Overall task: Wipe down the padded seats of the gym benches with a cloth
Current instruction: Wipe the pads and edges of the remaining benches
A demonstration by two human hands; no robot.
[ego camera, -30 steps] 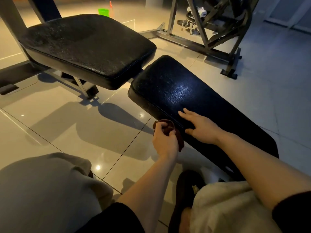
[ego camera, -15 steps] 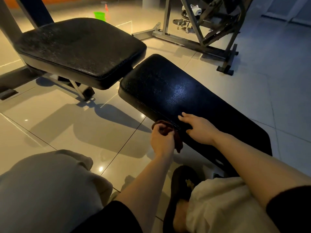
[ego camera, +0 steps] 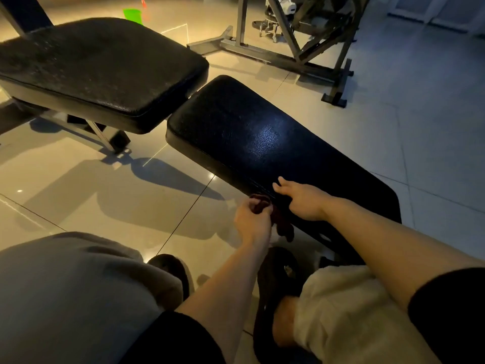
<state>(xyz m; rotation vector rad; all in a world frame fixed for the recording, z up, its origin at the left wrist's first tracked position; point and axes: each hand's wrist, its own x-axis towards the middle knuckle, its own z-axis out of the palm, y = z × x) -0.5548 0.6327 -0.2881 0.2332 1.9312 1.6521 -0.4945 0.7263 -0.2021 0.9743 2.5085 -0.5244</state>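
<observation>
– So, is the wiping done?
– Not yet, I think. The left hand grips the cloth at the near seat edge. The right hand lies flat there. The far seat waits.

We read no text, label, brand, number or sign anywhere in this view. Both bench pads are plain black upholstery, nothing printed or stitched on them.
</observation>
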